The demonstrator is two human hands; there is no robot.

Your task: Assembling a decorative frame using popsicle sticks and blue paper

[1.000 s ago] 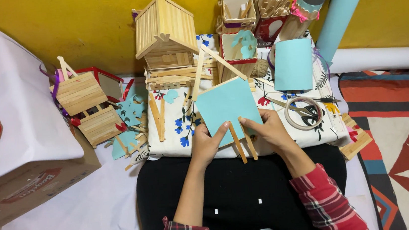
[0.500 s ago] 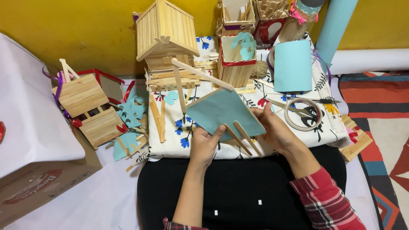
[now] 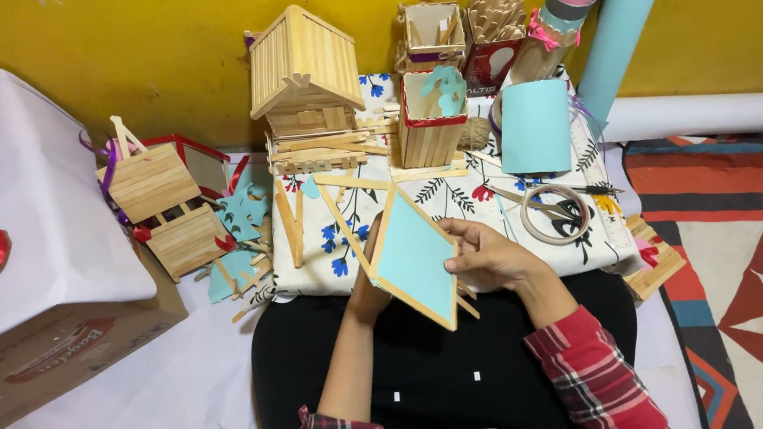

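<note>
A yellow wall backs a floral cloth surface (image 3: 455,203) crowded with craft pieces: a small stick house (image 3: 303,73), a stick pen holder (image 3: 431,126), a roll of tape (image 3: 556,213). Over the person's dark lap, both hands hold a tilted light-blue paper panel (image 3: 414,258) framed with wooden sticks. The left hand (image 3: 368,292) grips behind its lower edge; the right hand (image 3: 488,255) has its fingers closed on the right edge.

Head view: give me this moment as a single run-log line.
left hand: behind blue panel, holding | right hand: gripping panel's right edge | panel: tilted, stick-framed, above lap | beyond: stick house on floral cloth
</note>
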